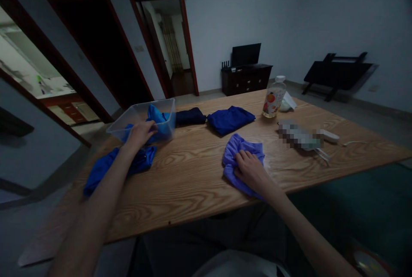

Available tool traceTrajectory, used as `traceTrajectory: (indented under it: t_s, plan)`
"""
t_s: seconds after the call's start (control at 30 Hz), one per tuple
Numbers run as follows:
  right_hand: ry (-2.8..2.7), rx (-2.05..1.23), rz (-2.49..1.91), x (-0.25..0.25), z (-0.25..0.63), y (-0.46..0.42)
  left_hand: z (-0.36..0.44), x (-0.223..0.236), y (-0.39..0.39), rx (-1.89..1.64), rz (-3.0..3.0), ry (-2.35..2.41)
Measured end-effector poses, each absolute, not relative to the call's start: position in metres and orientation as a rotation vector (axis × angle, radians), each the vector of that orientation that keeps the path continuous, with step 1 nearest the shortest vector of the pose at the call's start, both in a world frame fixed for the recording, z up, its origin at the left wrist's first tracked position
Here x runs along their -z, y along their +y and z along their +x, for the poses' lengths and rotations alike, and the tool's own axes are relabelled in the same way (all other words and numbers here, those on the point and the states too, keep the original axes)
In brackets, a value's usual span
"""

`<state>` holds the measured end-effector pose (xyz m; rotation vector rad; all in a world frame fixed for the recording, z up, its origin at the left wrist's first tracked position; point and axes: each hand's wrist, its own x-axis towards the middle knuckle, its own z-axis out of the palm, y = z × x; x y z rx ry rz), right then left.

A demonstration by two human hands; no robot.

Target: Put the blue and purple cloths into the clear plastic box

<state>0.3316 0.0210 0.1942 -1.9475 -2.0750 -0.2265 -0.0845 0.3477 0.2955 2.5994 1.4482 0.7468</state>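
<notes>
My right hand rests on a light purple cloth near the front edge of the wooden table, its fingers curled and pressing into the fabric. My left hand reaches to the clear plastic bin at the left, fingers closed on a bright blue cloth that hangs over the bin's near wall. Another blue cloth lies crumpled on the table under my left forearm. Behind, a folded blue cloth and a darker folded one lie side by side.
A bottle with an orange label stands at the table's back right beside a white object. A blurred item and a white remote lie right of it. Doorways, a dark TV cabinet and a folded black table stand beyond.
</notes>
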Motion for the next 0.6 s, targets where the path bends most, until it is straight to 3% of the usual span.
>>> traceTrajectory:
  t_s: [0.23,0.6]
  plan:
    - [-1.737,0.029,-1.723,-0.177,0.343,0.016,-0.059,-0.323,0.336,-0.556,2.829,1.238]
    - [-1.093,-0.218,-1.535,-0.183,0.361,0.008,0.038,-0.352,0.201,-0.267,3.321,1.109]
